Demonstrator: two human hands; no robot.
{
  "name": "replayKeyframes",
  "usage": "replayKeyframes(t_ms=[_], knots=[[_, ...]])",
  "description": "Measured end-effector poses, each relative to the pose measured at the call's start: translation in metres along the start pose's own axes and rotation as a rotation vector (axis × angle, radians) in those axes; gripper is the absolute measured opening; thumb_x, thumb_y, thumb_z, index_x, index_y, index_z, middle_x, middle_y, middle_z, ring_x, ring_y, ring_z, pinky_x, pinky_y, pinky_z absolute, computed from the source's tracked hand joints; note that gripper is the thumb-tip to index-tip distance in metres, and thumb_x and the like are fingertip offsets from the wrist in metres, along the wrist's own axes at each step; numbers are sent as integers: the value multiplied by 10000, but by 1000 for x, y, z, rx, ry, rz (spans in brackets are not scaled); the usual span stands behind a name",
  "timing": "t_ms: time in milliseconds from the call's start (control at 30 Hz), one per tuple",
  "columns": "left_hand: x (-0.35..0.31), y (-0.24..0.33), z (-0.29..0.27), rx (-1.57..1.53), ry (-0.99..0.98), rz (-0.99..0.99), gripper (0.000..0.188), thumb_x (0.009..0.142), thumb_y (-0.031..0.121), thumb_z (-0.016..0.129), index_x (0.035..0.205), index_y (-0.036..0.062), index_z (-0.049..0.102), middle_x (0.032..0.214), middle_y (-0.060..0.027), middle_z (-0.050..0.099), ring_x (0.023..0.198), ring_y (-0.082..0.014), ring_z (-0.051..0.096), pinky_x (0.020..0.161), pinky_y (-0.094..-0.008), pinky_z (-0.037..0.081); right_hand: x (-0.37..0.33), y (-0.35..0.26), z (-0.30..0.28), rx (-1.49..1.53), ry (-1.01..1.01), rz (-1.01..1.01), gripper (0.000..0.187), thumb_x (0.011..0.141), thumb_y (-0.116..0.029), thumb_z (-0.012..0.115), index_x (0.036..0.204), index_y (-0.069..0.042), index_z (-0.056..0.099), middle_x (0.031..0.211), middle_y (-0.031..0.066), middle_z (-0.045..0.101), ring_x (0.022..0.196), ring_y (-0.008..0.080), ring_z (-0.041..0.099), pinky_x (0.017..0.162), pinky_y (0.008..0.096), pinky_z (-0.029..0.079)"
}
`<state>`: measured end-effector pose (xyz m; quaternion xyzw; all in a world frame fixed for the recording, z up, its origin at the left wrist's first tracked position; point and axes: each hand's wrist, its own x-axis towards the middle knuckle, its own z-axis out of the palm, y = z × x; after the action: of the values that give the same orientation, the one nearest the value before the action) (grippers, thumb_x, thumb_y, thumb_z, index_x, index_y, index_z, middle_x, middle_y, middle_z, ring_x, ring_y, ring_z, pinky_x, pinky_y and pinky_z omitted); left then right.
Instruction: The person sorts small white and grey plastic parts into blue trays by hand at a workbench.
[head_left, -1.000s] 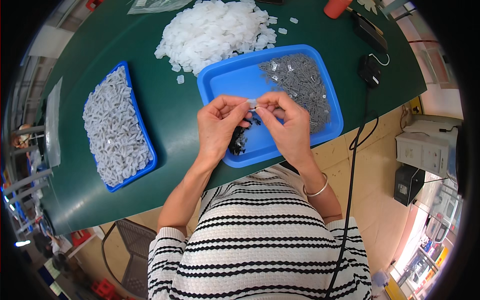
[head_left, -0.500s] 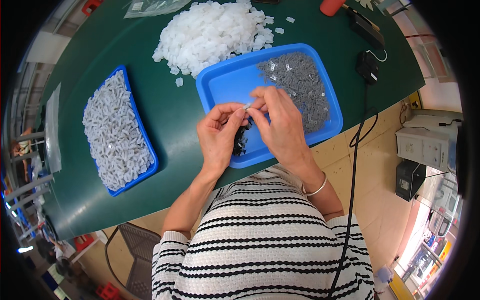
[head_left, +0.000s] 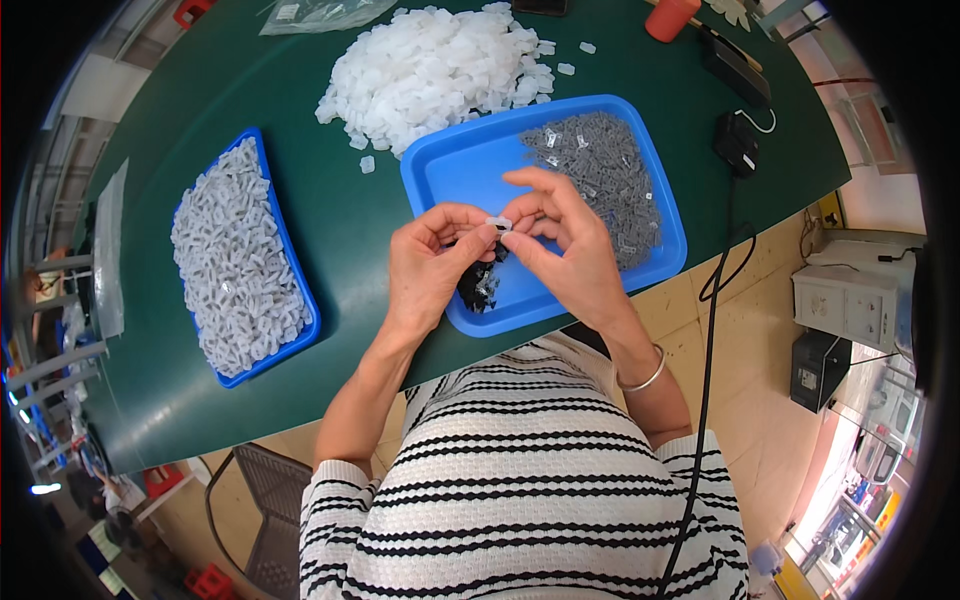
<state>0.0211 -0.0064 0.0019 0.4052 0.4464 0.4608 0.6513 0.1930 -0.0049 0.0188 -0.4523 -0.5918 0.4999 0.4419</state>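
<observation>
Between my fingertips, above the blue tray (head_left: 450,165), is a small translucent white plastic piece (head_left: 500,223). My left hand (head_left: 432,262) pinches its left side with thumb and forefinger. On its other side, my right hand (head_left: 568,245) grips it with the thumb and a finger, the forefinger lifted away. Small grey parts (head_left: 600,170) fill the right side of the tray. Under my left fingers lies a little heap of black bits (head_left: 480,288), partly hidden by the hand.
A big pile of translucent white pieces (head_left: 430,70) sits on the green table (head_left: 350,260) beyond the tray. To the left stands a second blue tray (head_left: 312,320) full of pale frosted parts (head_left: 235,270). A black cable (head_left: 712,330) hangs down at the right.
The white piece is turned and shows more plainly between my fingers. My right forefinger has lifted and spread away from it. The whole view has shifted slightly.
</observation>
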Motion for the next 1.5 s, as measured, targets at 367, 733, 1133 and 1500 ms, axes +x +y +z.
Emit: replayKeyframes(t_ms=[367, 733, 1133, 1500], knots=[[-7, -3, 9, 368, 58, 241, 139, 871, 27, 665, 1004, -7, 654, 868, -83, 687, 725, -135, 654, 658, -255, 532, -11, 3, 11, -161, 100, 38, 419, 799, 111, 615, 1188, -7, 512, 893, 61, 596, 815, 95, 573, 678, 250, 494], [-12, 11, -7, 628, 45, 312, 99, 828, 7, 656, 922, -14, 676, 837, -73, 693, 716, -152, 663, 647, -273, 541, 12, 21, -59, -707, 146, -387, 258, 781, 39, 670, 1027, -35, 656, 900, 106, 604, 781, 256, 590, 676, 355, 486], [-1, 15, -15, 434, -8, 138, 132, 843, 17, 651, 964, -28, 679, 824, -70, 703, 748, -102, 654, 718, -234, 539, 42, 31, -61, -962, -179, -462, 143, 709, 8, 593, 851, -16, 596, 909, 129, 534, 875, 325, 513, 748, 405, 480], [10, 8, -15, 269, -16, 87, 121, 876, 38, 644, 970, -34, 665, 835, -54, 684, 752, -91, 638, 692, -230, 529, 61, 43, -52, -1027, -308, -519, 84, 720, -19, 598, 797, -8, 565, 857, 156, 543, 859, 338, 517, 771, 418, 470]])
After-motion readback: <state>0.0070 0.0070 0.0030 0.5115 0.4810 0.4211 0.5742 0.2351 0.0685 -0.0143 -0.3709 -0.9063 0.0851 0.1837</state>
